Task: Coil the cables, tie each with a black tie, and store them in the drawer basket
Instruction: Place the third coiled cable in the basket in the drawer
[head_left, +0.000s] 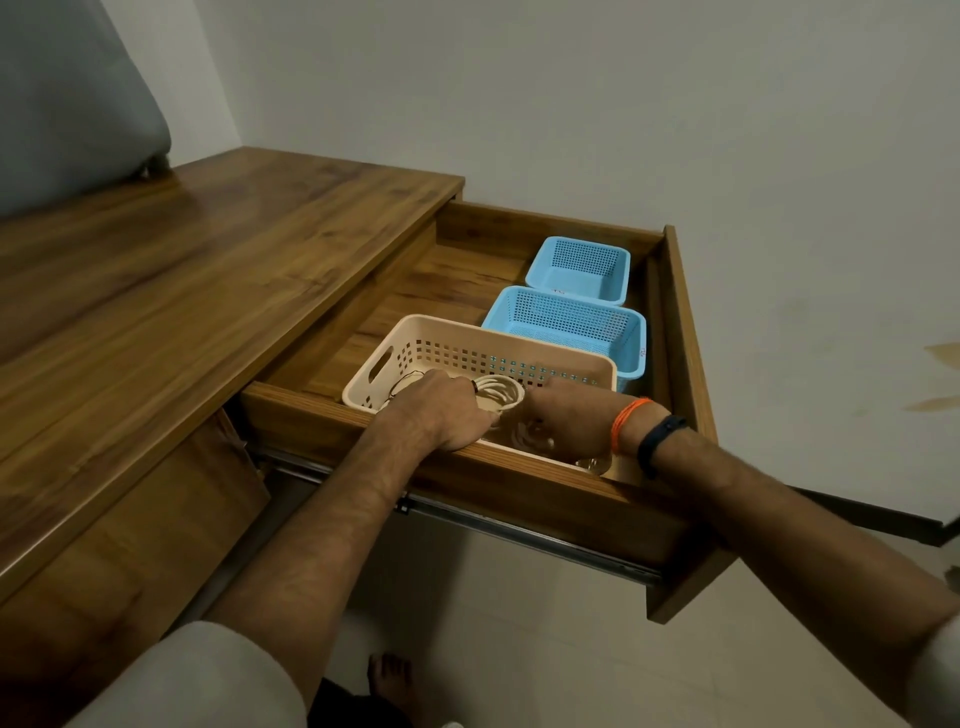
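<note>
White coiled cable lies in the beige basket — left hand grips it; right hand's grasp unclear.

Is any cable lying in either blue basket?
No: both blue baskets show bare mesh bottoms; the white coil is over the beige basket.

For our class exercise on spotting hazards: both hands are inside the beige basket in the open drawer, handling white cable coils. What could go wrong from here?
1. The left hand grips a white coil; if let go carelessly, it might spring loose.
2. The right hand sits among other coils in the beige basket; lifting out could snag them.
3. The drawer is pulled far out; leaning on it could strain its rails.
</note>
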